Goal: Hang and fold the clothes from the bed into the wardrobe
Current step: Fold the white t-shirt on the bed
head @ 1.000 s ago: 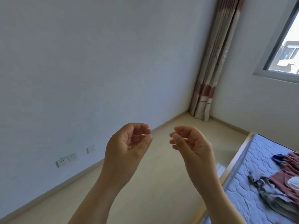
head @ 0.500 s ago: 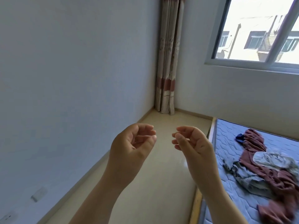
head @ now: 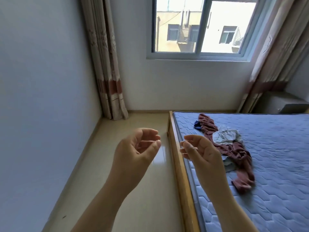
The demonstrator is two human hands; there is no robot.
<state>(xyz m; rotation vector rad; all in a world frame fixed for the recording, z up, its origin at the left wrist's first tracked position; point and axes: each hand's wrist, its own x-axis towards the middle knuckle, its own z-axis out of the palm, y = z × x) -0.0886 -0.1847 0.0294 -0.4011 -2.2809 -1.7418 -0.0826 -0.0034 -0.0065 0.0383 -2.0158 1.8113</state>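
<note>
Left hand, right hand raised side by side, palms facing each other, fingers loosely curled, grasping nothing. Clothes heaped near left edge of bed.

The bed holds a crumpled maroon garment, a white cloth, perhaps grey fabric.

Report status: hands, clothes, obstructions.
Left hand and right hand empty, fingers loosely curled, raised. Clothes heaped on the bed, untouched. Nothing seen blocking the pile; wardrobe not in view.
</note>
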